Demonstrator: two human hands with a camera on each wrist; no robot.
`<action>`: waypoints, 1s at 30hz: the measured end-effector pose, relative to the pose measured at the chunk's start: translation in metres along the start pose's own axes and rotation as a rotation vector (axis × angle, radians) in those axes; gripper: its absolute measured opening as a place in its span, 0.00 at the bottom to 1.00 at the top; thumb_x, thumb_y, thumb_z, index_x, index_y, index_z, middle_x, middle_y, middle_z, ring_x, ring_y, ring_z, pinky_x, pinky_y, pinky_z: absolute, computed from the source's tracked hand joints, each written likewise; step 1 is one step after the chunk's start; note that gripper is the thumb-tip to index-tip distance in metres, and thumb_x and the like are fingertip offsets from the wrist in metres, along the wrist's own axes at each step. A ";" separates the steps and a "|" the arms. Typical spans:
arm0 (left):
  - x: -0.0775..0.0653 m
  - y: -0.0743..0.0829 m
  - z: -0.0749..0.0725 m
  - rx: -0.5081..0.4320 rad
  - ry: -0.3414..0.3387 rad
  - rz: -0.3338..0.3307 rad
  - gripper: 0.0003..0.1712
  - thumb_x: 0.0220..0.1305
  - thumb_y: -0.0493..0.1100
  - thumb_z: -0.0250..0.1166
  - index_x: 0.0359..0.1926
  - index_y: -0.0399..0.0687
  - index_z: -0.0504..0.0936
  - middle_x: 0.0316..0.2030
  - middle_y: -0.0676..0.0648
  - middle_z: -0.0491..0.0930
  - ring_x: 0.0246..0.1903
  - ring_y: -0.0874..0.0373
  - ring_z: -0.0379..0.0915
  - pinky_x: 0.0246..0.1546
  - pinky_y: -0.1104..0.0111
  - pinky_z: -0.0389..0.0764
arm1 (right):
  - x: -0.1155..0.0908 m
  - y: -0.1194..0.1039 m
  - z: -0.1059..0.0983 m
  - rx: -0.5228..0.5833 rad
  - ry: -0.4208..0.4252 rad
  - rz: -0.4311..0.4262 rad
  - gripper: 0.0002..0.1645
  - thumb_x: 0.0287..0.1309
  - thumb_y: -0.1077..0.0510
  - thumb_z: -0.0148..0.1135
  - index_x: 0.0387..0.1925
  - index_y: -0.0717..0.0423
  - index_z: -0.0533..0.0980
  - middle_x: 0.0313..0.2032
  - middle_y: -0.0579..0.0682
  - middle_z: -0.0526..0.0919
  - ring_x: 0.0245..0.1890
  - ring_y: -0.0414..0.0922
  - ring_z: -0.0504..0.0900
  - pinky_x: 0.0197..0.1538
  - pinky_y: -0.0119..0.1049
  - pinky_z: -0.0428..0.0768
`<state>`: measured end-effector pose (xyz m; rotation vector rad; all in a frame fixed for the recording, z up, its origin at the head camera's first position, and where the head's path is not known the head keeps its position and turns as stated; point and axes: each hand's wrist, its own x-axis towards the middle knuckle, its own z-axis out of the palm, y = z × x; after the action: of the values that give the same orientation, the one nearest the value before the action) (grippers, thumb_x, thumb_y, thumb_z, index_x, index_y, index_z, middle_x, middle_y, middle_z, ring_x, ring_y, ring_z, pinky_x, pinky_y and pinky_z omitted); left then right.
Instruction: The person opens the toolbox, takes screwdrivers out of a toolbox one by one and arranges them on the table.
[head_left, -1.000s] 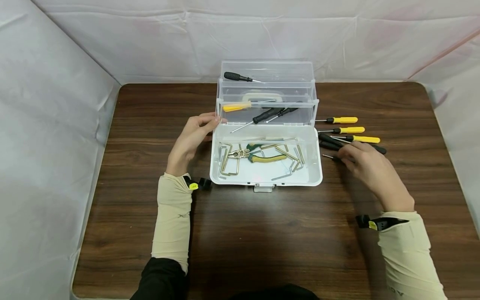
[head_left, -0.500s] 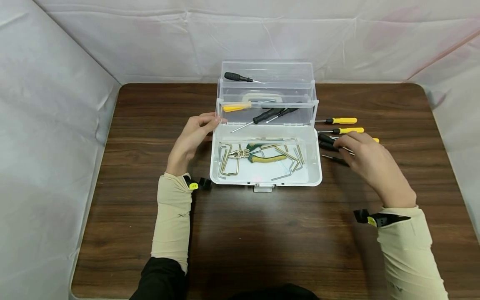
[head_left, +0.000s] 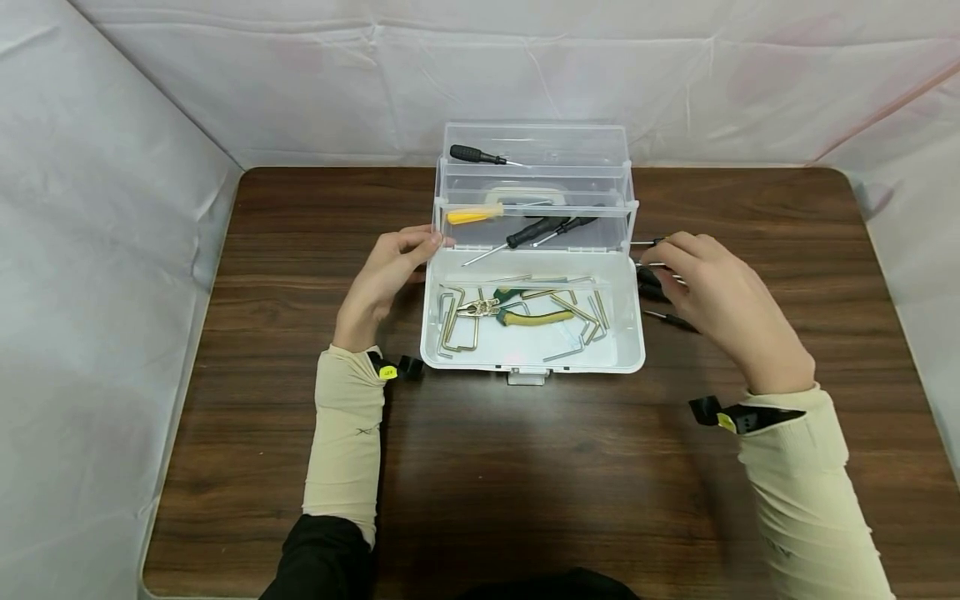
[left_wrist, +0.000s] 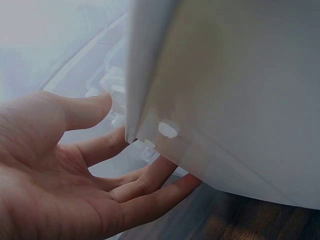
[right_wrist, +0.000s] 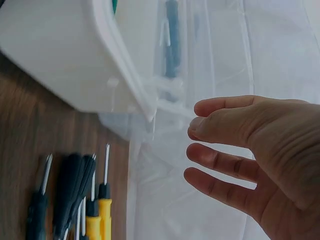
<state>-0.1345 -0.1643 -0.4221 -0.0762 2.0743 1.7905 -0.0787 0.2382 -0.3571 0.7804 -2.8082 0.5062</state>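
A white toolbox [head_left: 532, 362] stands with its clear lid [head_left: 536, 137] raised. Inside its base lie green-and-yellow pliers [head_left: 536, 317] and several hex keys [head_left: 577, 305]. My left hand [head_left: 380, 287] rests at the box's rear left corner; in the left wrist view its fingers reach behind the wall, thumb apart from it. My right hand [head_left: 720, 300] hovers over the screwdrivers at the right, loosely bent and holding nothing. Yellow-handled screwdrivers [right_wrist: 104, 215] and black-handled screwdrivers [right_wrist: 70, 187] lie on the table below it, partly hidden by the hand in the head view.
Black screwdrivers [head_left: 536, 229] and a yellow screwdriver [head_left: 474, 215] show within the lid's clear trays, with another black screwdriver [head_left: 477, 154] higher up. White sheeting [head_left: 525, 75] walls in the back and sides of the wooden table [head_left: 525, 467].
My right hand has moved from the black-handled screwdrivers up toward the back, and slightly left, over the yellow ones. My left hand and the toolbox have stayed in place.
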 end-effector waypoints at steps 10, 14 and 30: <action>-0.001 0.000 -0.001 0.001 -0.006 0.005 0.24 0.80 0.50 0.59 0.62 0.36 0.83 0.78 0.47 0.63 0.75 0.50 0.61 0.67 0.43 0.74 | 0.025 -0.020 0.006 0.030 -0.057 -0.004 0.17 0.62 0.75 0.64 0.48 0.58 0.83 0.48 0.53 0.86 0.50 0.54 0.81 0.40 0.51 0.80; -0.001 0.001 -0.001 0.003 -0.006 0.006 0.24 0.79 0.50 0.59 0.62 0.36 0.83 0.78 0.47 0.63 0.76 0.50 0.60 0.68 0.43 0.73 | 0.033 -0.026 0.012 0.044 -0.086 -0.031 0.17 0.61 0.76 0.65 0.49 0.59 0.82 0.49 0.55 0.85 0.50 0.56 0.81 0.47 0.52 0.81; -0.001 0.000 -0.001 -0.003 -0.016 0.016 0.25 0.80 0.51 0.58 0.62 0.35 0.83 0.78 0.46 0.64 0.76 0.49 0.59 0.68 0.43 0.73 | 0.063 -0.051 0.039 0.042 -0.139 -0.104 0.19 0.69 0.70 0.62 0.58 0.54 0.81 0.59 0.52 0.83 0.59 0.55 0.78 0.52 0.52 0.83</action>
<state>-0.1343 -0.1652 -0.4216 -0.0457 2.0670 1.7977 -0.1081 0.1533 -0.3623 1.0009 -2.8715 0.5142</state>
